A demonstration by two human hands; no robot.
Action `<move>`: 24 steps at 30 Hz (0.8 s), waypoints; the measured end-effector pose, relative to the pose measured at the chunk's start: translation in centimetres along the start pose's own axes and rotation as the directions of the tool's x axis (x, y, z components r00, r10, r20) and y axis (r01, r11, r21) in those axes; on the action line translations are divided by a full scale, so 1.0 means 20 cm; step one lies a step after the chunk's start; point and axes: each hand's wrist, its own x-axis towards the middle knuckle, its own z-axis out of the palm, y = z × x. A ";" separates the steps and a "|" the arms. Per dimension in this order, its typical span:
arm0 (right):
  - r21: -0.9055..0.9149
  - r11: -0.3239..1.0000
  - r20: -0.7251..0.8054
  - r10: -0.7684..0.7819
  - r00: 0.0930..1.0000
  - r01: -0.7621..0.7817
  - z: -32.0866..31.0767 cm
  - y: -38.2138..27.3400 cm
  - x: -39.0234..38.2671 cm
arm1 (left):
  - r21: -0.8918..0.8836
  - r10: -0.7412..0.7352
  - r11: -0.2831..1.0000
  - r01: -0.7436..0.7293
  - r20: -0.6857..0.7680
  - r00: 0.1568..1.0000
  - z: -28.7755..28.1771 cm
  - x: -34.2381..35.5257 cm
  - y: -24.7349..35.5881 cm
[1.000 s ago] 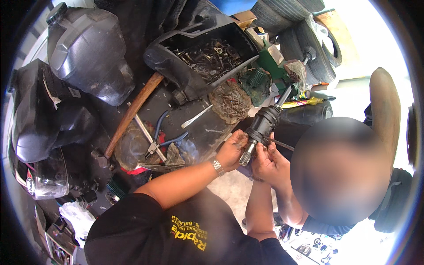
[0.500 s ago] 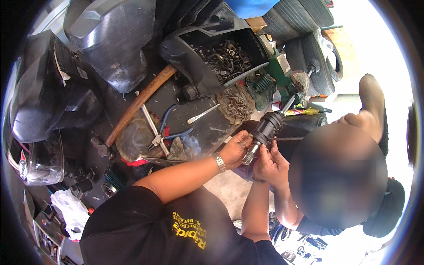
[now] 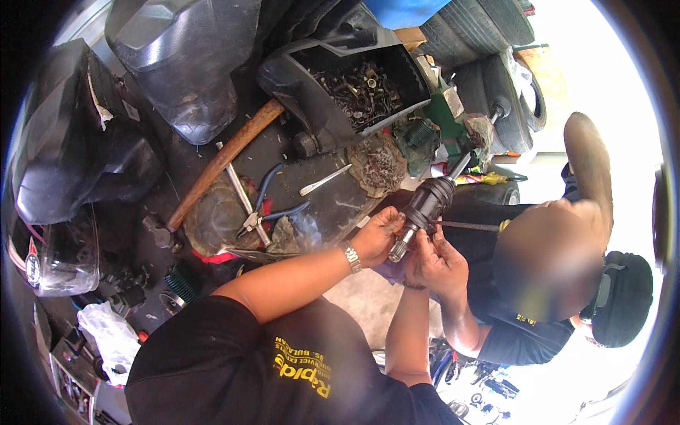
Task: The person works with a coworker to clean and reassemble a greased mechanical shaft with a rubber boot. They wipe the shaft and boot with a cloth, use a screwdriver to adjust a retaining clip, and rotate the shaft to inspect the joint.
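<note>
A drive axle point(image 3: 428, 205) with a black ribbed rubber boot and a splined metal end slants up and to the right before me. My left hand point(image 3: 381, 230), with a metal watch at the wrist, pinches the boot's rim near the splined end. Below that end, my right hand point(image 3: 413, 275) is mostly covered by a co-worker's hand point(image 3: 445, 268), so its fingers cannot be made out. The co-worker's fingers touch the boot from the right. A thin metal rod point(image 3: 471, 226) with a yellow end reaches toward the boot from the co-worker's side.
A wooden-handled hammer point(image 3: 227, 166), pliers point(image 3: 273, 205) and a screwdriver point(image 3: 325, 180) lie on the dark workbench. Behind them stands a black bin point(image 3: 312, 88) of loose metal parts. Tyres point(image 3: 489, 92) are stacked at the far right; a clear visor point(image 3: 71, 262) sits left.
The co-worker's head and upper body have shifted right, showing more of the dark shirt and the rod's yellow end. My hands and the axle stay almost in place.
</note>
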 end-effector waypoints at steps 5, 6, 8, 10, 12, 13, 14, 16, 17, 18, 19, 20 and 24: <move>0.340 0.937 -0.239 -0.003 0.971 0.087 -0.01 0.12 -0.01 | -0.038 -0.032 0.999 0.031 -0.015 0.999 -0.02 0.01 -0.01; 0.402 0.907 -0.275 -0.012 0.962 0.126 -0.02 0.13 -0.01 | -0.029 -0.019 0.999 0.020 0.036 0.999 -0.03 0.01 -0.02; 0.243 0.965 -0.225 -0.040 0.973 0.096 -0.07 0.14 -0.02 | -0.007 0.008 1.000 -0.007 0.139 0.990 -0.07 0.03 -0.02; -0.201 0.977 -0.067 -0.084 0.994 0.069 -0.11 0.10 -0.02 | -0.035 0.005 0.999 0.001 0.177 0.984 -0.10 0.04 -0.03; -0.302 0.953 -0.055 -0.034 0.998 0.016 -0.13 0.06 -0.02 | -0.040 0.014 0.999 -0.006 0.192 0.981 -0.13 0.04 -0.04; -0.281 0.959 -0.096 -0.060 0.994 0.031 -0.11 0.06 -0.01 | -0.030 0.024 0.999 -0.019 0.187 0.982 -0.13 0.05 -0.04; -0.091 0.995 -0.161 -0.048 0.986 0.034 -0.09 0.05 -0.01 | -0.023 0.035 0.999 -0.031 0.201 0.979 -0.13 0.04 -0.04; 0.213 0.972 -0.291 -0.033 0.956 0.099 -0.02 0.07 0.01 | -0.010 0.043 0.999 -0.041 0.188 0.981 -0.12 0.04 -0.04; 0.270 0.954 -0.321 -0.038 0.946 0.130 0.02 0.08 0.01 | -0.002 0.046 0.999 -0.047 0.193 0.980 -0.12 0.04 -0.03; 0.149 0.980 -0.283 -0.087 0.955 0.134 0.04 0.08 0.02 | 0.002 0.043 0.999 -0.044 0.177 0.983 -0.10 0.03 -0.03; 0.030 0.989 -0.258 -0.130 0.957 0.142 0.06 0.09 0.03 | 0.008 0.041 0.999 -0.043 0.163 0.986 -0.09 0.02 -0.02; -0.026 0.985 -0.230 -0.172 0.958 0.171 0.08 0.09 0.04 | 0.032 0.017 0.999 -0.021 0.099 0.995 -0.07 0.02 -0.01; 0.003 0.982 -0.272 -0.181 0.945 0.189 0.07 0.07 0.05 | 0.018 -0.005 1.000 0.006 -0.012 1.000 0.02 -0.01 0.01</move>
